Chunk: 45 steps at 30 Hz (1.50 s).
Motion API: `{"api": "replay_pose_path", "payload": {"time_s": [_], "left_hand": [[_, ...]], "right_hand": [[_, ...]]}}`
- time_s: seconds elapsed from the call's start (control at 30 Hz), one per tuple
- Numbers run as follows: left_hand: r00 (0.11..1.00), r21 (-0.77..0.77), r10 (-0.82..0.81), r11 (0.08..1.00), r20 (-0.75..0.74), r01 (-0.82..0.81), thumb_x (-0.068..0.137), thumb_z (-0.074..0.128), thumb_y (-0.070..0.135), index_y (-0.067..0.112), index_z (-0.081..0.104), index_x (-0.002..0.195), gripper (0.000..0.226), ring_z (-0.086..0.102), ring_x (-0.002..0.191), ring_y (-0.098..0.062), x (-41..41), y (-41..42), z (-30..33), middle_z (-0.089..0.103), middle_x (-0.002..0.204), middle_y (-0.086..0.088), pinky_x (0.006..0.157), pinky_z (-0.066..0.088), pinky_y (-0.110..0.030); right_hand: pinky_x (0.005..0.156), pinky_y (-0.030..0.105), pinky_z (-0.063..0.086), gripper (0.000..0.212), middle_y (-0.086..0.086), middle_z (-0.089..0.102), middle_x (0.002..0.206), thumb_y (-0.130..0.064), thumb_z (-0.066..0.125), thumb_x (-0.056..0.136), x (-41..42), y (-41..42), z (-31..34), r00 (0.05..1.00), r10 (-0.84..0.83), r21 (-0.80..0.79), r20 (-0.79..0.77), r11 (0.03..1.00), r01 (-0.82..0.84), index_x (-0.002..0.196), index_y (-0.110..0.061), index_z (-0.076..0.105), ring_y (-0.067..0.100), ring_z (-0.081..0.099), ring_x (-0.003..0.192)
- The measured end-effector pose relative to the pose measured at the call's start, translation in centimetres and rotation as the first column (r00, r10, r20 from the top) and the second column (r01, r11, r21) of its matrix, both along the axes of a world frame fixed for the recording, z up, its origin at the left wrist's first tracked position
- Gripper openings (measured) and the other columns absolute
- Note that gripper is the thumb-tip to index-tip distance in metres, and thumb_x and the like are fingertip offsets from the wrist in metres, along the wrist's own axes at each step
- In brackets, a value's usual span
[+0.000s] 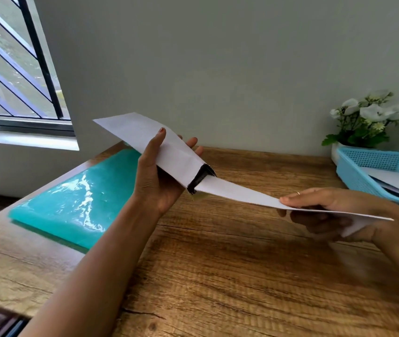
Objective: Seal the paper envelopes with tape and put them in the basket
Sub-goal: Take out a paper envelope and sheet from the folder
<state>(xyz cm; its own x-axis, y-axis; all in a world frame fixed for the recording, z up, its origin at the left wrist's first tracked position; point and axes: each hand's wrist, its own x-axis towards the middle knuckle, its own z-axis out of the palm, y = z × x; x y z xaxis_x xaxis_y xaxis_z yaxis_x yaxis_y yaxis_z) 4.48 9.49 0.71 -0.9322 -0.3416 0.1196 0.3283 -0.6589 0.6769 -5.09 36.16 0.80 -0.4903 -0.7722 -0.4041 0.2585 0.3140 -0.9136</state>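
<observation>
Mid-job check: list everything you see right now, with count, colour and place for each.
Envelope: one, white, held above the table in the left hand's grip.
Tape: one strip, black, across the envelope's near end.
Paper sheet: one, white, running from the taped end to the right hand.
Mat: one, teal, glossy, table's left side.
Basket: one, light blue, far right, white papers inside.
Flowers: one bunch, white with green leaves, behind the basket.
Table: one, brown wood.
Window: one, dark bars, upper left.
Left hand: grips the envelope.
Right hand: pinches the sheet.
</observation>
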Motion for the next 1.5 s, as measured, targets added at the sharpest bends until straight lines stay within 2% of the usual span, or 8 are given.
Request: {"api": "replay_pose_path", "payload": {"time_s": [0.13,0.43,0.57,0.73,1.03,1.23,1.37,1.5], "left_hand": [[1.000,0.013,-0.002,1.000,0.008,0.002,0.081,0.063,0.036,0.010,0.052,0.116,0.045,0.065,0.102,-0.033,-0.2,0.0,-0.2,0.067,0.111,-0.018,0.094,0.048,-0.051],[0.999,0.088,0.039,0.995,0.024,-0.041,0.080,0.065,0.035,0.011,0.049,0.115,0.045,0.069,0.094,-0.032,-0.2,-0.3,0.0,0.072,0.095,-0.018,0.078,0.056,-0.047],[0.999,0.094,0.051,0.994,-0.014,-0.049,0.078,0.066,0.034,0.013,0.041,0.129,0.060,0.069,0.091,-0.030,-0.2,-0.3,0.1,0.073,0.085,-0.016,0.076,0.056,-0.047],[0.996,0.073,0.086,0.994,-0.017,-0.085,0.082,0.062,0.032,0.014,0.042,0.125,0.051,0.072,0.081,-0.025,-0.5,-0.3,0.0,0.072,0.069,-0.009,0.072,0.057,-0.043],[0.997,0.006,-0.013,1.000,0.081,0.012,0.081,0.064,0.033,0.012,0.047,0.115,0.043,0.066,0.100,-0.034,-0.8,1.0,-0.4,0.065,0.111,-0.019,0.084,0.052,-0.050],[0.983,-0.027,-0.133,0.990,0.125,0.138,0.083,0.063,0.029,0.008,0.042,0.131,0.057,0.065,0.102,-0.034,-1.1,2.7,-1.2,0.065,0.115,-0.020,0.078,0.055,-0.047],[0.994,0.022,-0.071,0.997,0.082,0.069,0.085,0.060,0.030,0.009,0.043,0.127,0.049,0.065,0.100,-0.037,-1.0,1.6,-0.8,0.063,0.117,-0.023,0.084,0.053,-0.049],[0.998,0.100,0.049,0.994,0.026,-0.051,0.085,0.061,0.029,0.013,0.041,0.126,0.049,0.063,0.105,-0.038,-0.9,0.0,-0.4,0.062,0.113,-0.024,0.090,0.050,-0.051]], "right_hand": [[0.031,0.012,0.021,0.022,0.004,0.033,0.047,-0.023,0.057,0.084,0.7,-0.4,0.4,0.988,-0.126,0.035,-0.093,0.991,0.130,0.071,-0.004,0.055,0.008,0.027,0.029],[0.030,0.011,0.022,0.022,0.002,0.039,0.041,-0.020,0.049,0.094,2.0,-1.7,0.9,0.965,-0.197,0.034,-0.171,0.978,0.206,0.080,-0.004,0.053,0.008,0.030,0.027],[0.030,0.013,0.022,0.024,0.002,0.040,0.040,-0.018,0.049,0.095,2.6,-2.1,1.1,0.960,-0.249,0.037,-0.125,0.966,0.255,0.078,-0.003,0.058,0.008,0.030,0.027],[0.030,0.014,0.023,0.025,0.003,0.042,0.045,-0.017,0.055,0.091,3.3,-2.7,0.9,0.944,-0.325,0.025,-0.053,0.945,0.326,0.072,-0.004,0.065,0.008,0.032,0.030],[0.027,0.015,0.028,0.018,0.000,0.049,0.041,-0.018,0.055,0.092,5.8,-4.5,0.8,0.924,-0.382,-0.040,0.017,0.923,0.382,0.088,-0.001,0.060,0.006,0.040,0.028],[0.040,0.019,0.042,0.022,0.002,0.069,0.066,-0.025,0.056,0.094,7.1,-5.9,-0.1,0.869,-0.471,-0.082,-0.152,0.882,0.464,0.100,-0.008,0.067,0.008,0.059,0.047],[0.055,0.026,0.047,0.031,0.005,0.069,0.079,-0.039,0.055,0.092,7.1,-6.0,0.0,0.886,-0.437,-0.032,-0.156,0.899,0.438,0.104,-0.012,0.063,0.017,0.064,0.067],[0.042,0.021,0.043,0.035,0.008,0.064,0.073,-0.030,0.064,0.085,6.3,-4.7,1.2,0.939,-0.339,-0.057,-0.055,0.940,0.336,0.109,-0.004,0.061,0.014,0.055,0.053]]}}
